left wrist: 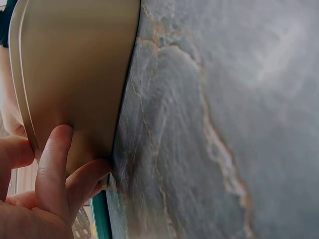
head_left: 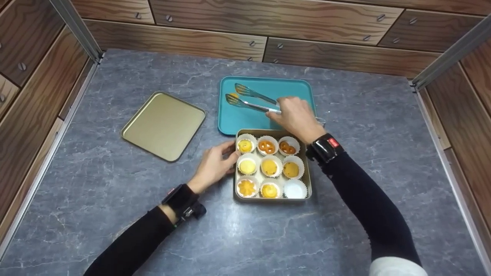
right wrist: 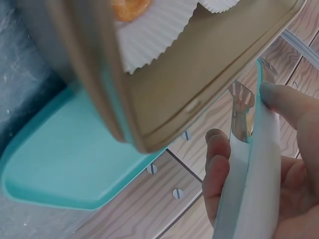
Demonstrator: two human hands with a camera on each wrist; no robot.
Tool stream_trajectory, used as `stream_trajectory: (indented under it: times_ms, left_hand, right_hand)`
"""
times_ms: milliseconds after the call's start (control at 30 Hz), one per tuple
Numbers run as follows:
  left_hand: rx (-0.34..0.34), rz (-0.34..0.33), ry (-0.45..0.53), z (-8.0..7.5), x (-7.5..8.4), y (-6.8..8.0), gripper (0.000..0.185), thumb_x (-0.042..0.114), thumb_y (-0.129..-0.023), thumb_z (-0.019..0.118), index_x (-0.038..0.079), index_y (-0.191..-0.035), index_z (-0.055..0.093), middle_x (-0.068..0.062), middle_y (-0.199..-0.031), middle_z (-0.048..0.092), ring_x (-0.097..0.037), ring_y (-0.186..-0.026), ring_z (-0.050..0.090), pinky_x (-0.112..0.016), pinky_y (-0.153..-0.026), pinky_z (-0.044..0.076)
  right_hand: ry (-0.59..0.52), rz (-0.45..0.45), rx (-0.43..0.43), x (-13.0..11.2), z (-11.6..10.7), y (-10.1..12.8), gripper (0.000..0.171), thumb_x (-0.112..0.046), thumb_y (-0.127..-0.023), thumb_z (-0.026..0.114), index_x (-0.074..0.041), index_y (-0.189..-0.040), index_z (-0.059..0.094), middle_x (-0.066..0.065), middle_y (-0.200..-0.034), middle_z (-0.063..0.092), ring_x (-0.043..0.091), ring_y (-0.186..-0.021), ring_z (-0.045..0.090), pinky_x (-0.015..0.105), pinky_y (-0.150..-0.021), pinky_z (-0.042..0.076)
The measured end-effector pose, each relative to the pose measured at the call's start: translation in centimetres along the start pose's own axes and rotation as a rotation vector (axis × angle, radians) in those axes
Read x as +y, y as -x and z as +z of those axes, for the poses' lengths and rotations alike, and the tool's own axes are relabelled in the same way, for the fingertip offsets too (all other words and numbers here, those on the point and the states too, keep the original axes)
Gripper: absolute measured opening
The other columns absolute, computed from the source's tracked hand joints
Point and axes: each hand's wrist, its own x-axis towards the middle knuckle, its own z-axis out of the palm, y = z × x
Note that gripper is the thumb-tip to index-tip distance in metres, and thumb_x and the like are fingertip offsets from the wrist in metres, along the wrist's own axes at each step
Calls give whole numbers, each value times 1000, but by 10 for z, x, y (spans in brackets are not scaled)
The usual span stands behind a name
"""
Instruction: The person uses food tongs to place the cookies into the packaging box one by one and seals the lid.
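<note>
A gold square tin (head_left: 309, 180) on the grey counter holds several cookies in white paper cups; the front right cup (head_left: 295, 189) is empty. My left hand (head_left: 215, 165) touches the tin's left wall (left wrist: 75, 99) with straight fingers (left wrist: 55, 164). My right hand (head_left: 295, 117) grips metal tongs (head_left: 251, 100) over the teal tray (head_left: 299, 90). A small yellow cookie (head_left: 234, 95) lies on the tray by the tongs' tips. In the right wrist view my fingers (right wrist: 217, 169) wrap the tongs (right wrist: 249, 164) beside the tin's edge (right wrist: 199, 89).
The tin's gold lid (head_left: 164, 124) lies upside down on the counter to the left. Wooden panel walls (head_left: 268, 23) close in the back and both sides. The teal tray (right wrist: 60, 174) sits right behind the tin.
</note>
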Motion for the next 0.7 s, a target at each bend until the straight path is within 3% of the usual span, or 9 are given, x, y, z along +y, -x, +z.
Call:
stream_trajectory:
  times_ms: [233,500,700]
  left_hand:
    - [1,5,-1,-1,1,0,58,16,-102,66,4,-154,44,-22,-145,57,-27,-107,71,-25,-72,65]
    - [6,26,5,0,0,1,56,18,-103,66,4,-154,46,-21,-144,59,-27,-111,70,-27,-72,66]
    - [-4,10,13,1,0,0,58,17,-103,65,5,-155,44,-21,-145,58,-28,-111,70,-27,-73,66]
  right_hand:
    - [24,6,-10,-3,0,-4,40,-38,-96,75,2,-100,70,9,-77,61,18,-57,48,28,-46,43]
    - [51,-18,-7,-7,5,-11,41,-37,-96,76,3,-94,69,11,-78,64,25,-62,57,37,-55,54]
    - [63,-13,-33,-9,6,-13,41,-38,-96,75,3,-97,71,10,-77,63,24,-62,57,34,-54,54]
